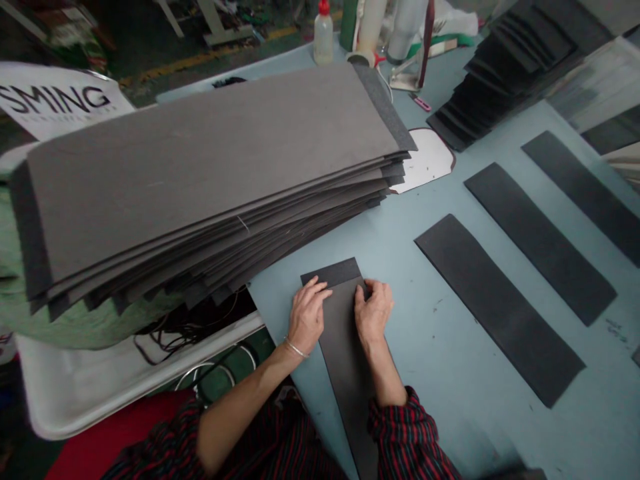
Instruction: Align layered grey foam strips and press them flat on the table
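A blue-grey table point(425, 333) fills much of the right side, its surface softly lit. Beyond it lies a dark floor point(135, 53) — crossed by a yellow line point(173, 67) — where pale furniture legs point(213, 23) stand (their tops cut off).

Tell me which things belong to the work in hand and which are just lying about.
Work: dark strip, touched by left hand and right hand; probably three similar strips, large sheet stack.
Apparently lying about: red-capped bottle, pink tool, white lettered material.
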{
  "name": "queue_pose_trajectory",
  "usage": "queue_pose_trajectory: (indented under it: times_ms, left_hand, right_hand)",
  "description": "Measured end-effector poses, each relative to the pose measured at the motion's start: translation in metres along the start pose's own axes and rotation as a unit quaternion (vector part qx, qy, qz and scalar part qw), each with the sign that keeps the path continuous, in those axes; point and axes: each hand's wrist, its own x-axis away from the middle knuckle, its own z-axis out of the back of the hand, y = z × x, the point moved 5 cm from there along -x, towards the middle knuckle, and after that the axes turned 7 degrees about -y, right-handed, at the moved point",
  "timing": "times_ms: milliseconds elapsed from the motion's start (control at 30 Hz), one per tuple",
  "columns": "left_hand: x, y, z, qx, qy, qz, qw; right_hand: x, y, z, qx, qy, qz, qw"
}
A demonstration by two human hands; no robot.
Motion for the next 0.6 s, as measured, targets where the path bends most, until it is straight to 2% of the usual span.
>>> queue_pose_trajectory:
  times_ms: [100, 167, 267, 467, 533, 600]
  left_hand:
    - [-0.008, 0.018, -0.018, -0.017, -0.075, -0.103, 0.992]
    - [-0.016, 0.026, -0.028, -0.066, -0.126, -0.126, 0.982]
    - [-0.026, 0.033, -0.038, -0.146, -0.177, -0.123, 0.966]
    - [-0.028, 0.039, -0.043, -0.205, -0.187, -0.103, 0.955]
    - [-0.027, 0.041, -0.043, -0.203, -0.18, -0.1, 0.957]
    - [-0.028, 0.043, -0.043, -0.199, -0.176, -0.098, 0.959]
  right_hand:
    - [0.004, -0.002, -0.001, 0.002, 0.012, 0.013, 1.0]
    - [0.006, -0.002, -0.001, 0.003, 0.02, 0.015, 1.0]
    - [0.007, -0.002, -0.002, -0.007, 0.027, 0.003, 1.0]
    - [0.007, -0.005, 0.001, -0.027, 0.0, -0.019, 0.999]
    - [0.02, 0.004, 0.006, -0.027, -0.006, -0.019, 0.999]
    - [0.048, 0.023, 0.015, -0.026, -0.006, -0.01, 1.0]
